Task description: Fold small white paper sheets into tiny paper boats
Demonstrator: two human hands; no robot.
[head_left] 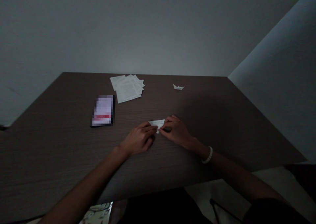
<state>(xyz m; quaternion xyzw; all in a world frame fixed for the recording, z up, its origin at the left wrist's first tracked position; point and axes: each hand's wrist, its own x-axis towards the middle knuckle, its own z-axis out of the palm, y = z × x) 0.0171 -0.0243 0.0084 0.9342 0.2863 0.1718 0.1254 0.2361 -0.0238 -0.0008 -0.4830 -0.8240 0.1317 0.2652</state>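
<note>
A small folded piece of white paper (157, 123) lies on the dark wooden table (61, 141), between my two hands. My left hand (138, 139) rests on the table with its fingertips pinched on the paper's left part. My right hand (175, 130), with a white bead bracelet at the wrist, pinches the paper's right part with curled fingers. Both hands press the paper down against the tabletop.
A fanned stack of white printed sheets (128, 87) lies at the back middle. A finished little paper boat (178, 87) sits at the back right. A phone (103, 111) with a lit screen lies left of my hands. Walls close the table's far and right sides.
</note>
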